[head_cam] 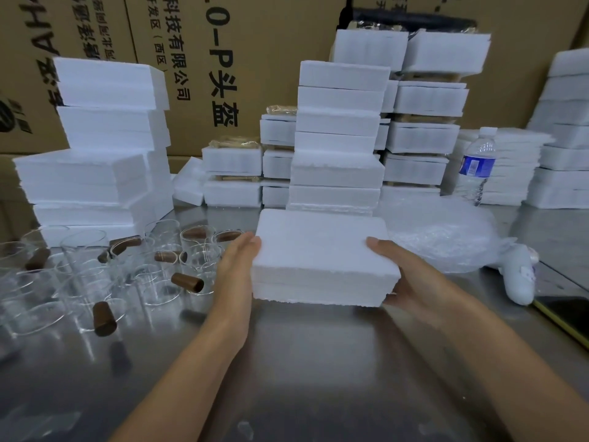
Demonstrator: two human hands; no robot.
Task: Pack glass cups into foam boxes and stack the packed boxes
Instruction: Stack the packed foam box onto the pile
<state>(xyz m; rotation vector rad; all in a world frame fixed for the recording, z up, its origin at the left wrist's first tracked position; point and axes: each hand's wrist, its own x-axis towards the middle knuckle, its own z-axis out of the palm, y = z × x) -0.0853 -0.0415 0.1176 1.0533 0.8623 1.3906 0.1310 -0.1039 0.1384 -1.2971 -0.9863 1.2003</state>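
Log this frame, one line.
foam box: closed, between both grips | left grip: flat against its side | right grip: curled round its end | glass cups: loose, unpacked

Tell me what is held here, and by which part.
A foam box, between both hands: left hand flat against its left side, right hand gripping its right side.

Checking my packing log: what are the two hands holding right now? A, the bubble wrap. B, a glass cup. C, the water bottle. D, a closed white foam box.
D: the left hand presses one side of the closed foam box and the right hand grips the other side.
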